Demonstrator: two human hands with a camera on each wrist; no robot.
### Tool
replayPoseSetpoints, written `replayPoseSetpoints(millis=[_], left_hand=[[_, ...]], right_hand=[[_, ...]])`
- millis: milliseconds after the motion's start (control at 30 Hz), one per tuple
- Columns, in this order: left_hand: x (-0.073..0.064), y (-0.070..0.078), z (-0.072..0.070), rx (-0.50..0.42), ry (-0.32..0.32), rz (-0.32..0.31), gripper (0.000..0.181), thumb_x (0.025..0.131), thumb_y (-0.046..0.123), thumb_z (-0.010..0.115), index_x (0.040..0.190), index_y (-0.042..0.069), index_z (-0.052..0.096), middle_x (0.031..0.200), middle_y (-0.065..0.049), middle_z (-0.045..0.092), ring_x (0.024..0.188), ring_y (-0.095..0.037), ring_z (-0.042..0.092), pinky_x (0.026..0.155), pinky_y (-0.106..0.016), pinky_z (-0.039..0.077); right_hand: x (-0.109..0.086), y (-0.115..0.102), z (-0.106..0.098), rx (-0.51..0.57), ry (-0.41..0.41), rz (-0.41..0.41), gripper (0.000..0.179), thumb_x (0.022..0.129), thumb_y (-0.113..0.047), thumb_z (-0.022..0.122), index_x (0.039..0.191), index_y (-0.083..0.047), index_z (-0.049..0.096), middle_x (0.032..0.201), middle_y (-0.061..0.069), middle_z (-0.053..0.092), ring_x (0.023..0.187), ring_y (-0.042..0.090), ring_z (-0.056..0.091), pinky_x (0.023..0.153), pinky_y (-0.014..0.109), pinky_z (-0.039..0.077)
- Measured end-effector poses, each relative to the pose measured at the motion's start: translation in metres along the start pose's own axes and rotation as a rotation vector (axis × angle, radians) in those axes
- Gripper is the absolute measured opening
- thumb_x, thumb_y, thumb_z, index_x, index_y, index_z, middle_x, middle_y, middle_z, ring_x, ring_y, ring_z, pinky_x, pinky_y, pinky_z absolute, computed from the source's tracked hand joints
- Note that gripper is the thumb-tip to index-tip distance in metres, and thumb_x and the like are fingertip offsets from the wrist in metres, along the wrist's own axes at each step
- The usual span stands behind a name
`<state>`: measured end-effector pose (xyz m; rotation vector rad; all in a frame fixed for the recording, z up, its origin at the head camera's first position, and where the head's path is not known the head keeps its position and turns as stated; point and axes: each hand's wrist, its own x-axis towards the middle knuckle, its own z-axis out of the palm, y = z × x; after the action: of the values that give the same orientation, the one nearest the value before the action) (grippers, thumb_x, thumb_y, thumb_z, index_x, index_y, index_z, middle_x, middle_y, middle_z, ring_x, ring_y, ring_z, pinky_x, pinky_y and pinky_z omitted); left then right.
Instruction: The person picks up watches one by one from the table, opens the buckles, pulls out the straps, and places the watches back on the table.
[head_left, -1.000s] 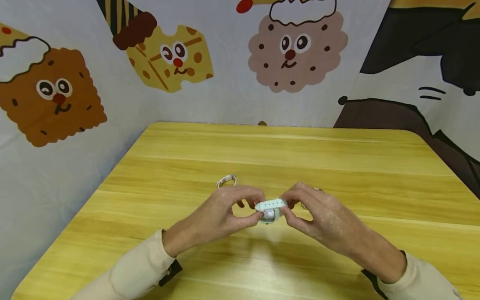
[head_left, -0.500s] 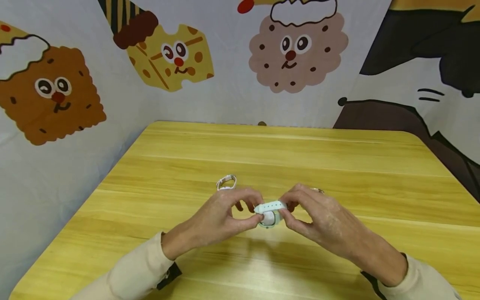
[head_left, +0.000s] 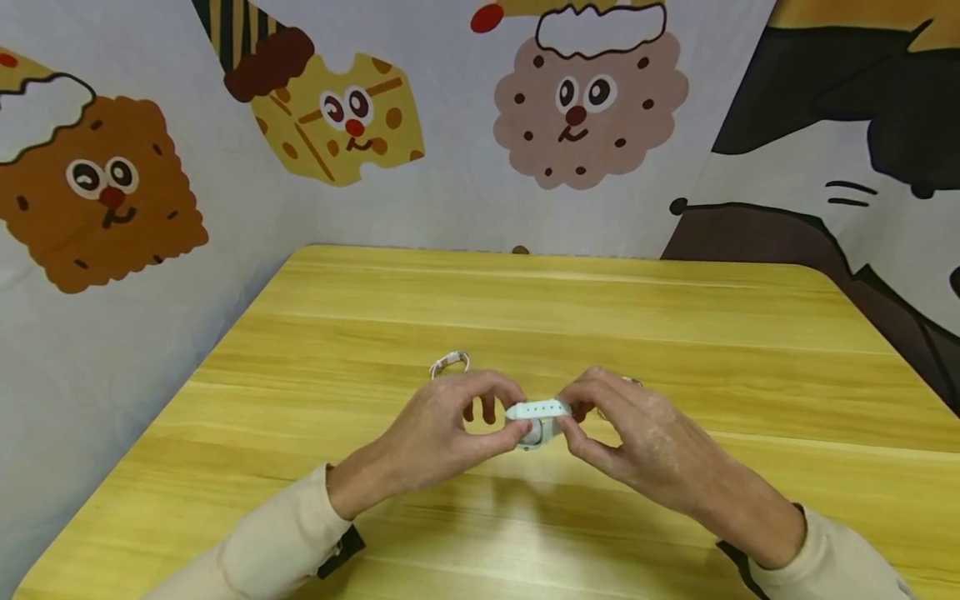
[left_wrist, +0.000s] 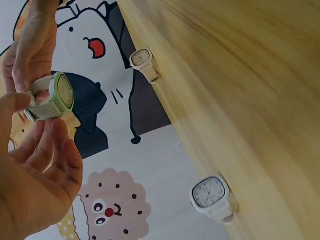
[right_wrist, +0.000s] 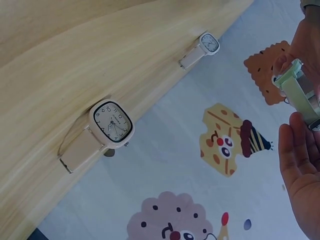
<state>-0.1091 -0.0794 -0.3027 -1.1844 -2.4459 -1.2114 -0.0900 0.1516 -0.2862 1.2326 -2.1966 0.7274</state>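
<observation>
A pale mint-green wristwatch is held up between both hands over the table, its strap bent round into a loop. My left hand pinches its left side between thumb and fingers, the thumb overlapping the watch case. At the other side, my right hand pinches the strap by thumb and forefinger. A row of holes shows along the strap in the head view. The left wrist view shows the dial facing away from the hands. In the right wrist view the green strap stands above the right fingers.
Beyond my left hand a white wristwatch stands on the wooden table. A light pink-beige wristwatch, mostly hidden behind my right hand in the head view, stands farther right. A cartoon-printed cloth hangs behind the table.
The watch dipped and tilted a little, showing more of its case half a second ago, then came back up. Both hands keep their pinch in nearly the same place.
</observation>
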Motion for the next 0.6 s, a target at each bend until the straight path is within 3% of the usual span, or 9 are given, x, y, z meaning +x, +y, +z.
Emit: replayPoseSetpoints(millis=[233, 400, 600], left_hand=[[0.0011, -0.0009, -0.0006, 0.046, 0.017, 0.048, 0.023, 0.084, 0.029, 0.062, 0.105, 0.021, 0.060, 0.086, 0.015, 0.057, 0.065, -0.002, 0.046, 0.050, -0.017, 0.039], [0.0026, -0.0024, -0.0010, 0.056, 0.025, 0.100, 0.020, 0.083, 0.023, 0.062, 0.103, 0.022, 0.059, 0.085, 0.015, 0.055, 0.061, -0.002, 0.042, 0.045, -0.016, 0.034], [0.0027, -0.0049, -0.0006, 0.083, 0.017, 0.083, 0.020, 0.080, 0.021, 0.063, 0.100, 0.020, 0.059, 0.084, 0.015, 0.055, 0.062, -0.003, 0.040, 0.042, -0.015, 0.031]], right_hand=[[0.0007, -0.0018, -0.0008, 0.001, -0.009, 0.021, 0.019, 0.090, -0.026, 0.053, 0.096, -0.009, 0.057, 0.088, -0.009, 0.055, 0.074, 0.004, 0.054, 0.063, 0.011, 0.044], [0.0020, -0.0018, -0.0019, 0.010, -0.024, 0.020, 0.018, 0.089, -0.025, 0.054, 0.097, -0.009, 0.057, 0.087, -0.009, 0.055, 0.073, 0.004, 0.054, 0.062, 0.011, 0.043], [0.0019, -0.0015, 0.0011, 0.011, -0.012, -0.012, 0.019, 0.090, -0.025, 0.051, 0.095, -0.007, 0.056, 0.084, -0.008, 0.055, 0.071, 0.005, 0.053, 0.060, 0.011, 0.042]])
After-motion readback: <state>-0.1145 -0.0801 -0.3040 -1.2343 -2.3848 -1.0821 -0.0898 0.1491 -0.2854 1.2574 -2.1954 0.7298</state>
